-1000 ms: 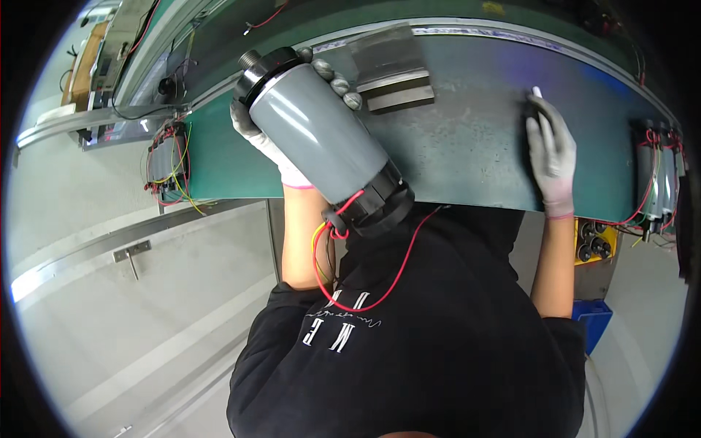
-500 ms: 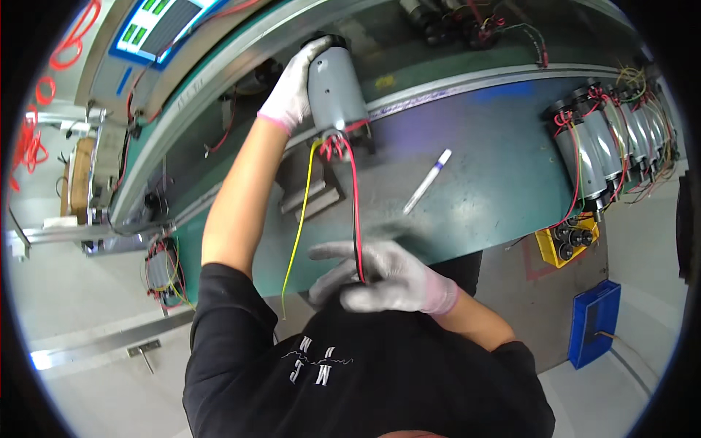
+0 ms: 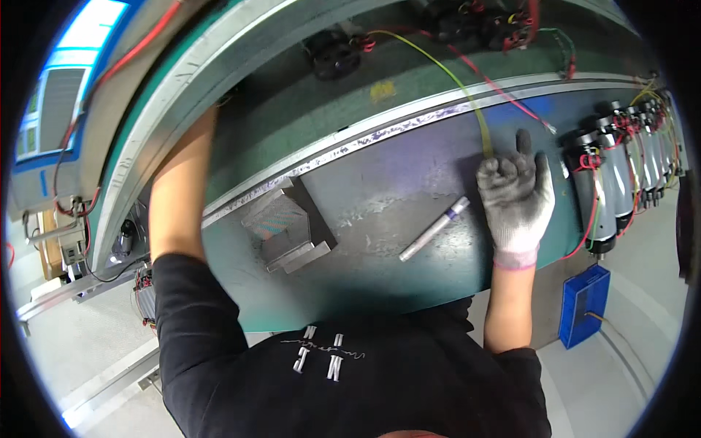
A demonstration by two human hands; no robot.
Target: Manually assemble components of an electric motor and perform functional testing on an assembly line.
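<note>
My right hand, in a grey-and-white glove, is raised over the right part of the bench. Some of its fingers curl round a yellow-green wire, while others stick out. That wire runs back to a motor, seen by its black end, on the far strip. A red wire from the same motor stretches right, its bare tip beyond my fingers. My left forearm reaches up at the left and passes behind the metal rail, which hides my left hand.
An angled metal cradle and a white marker pen lie on the green bench. Several grey motors with wires line the right side. More dark motors stand at the back. A metal rail curves along the upper left.
The grey motor has left my left hand's grip and rests on the far strip. My left hand went behind the rail. My right hand moved up and right, now with the yellow-green wire.
</note>
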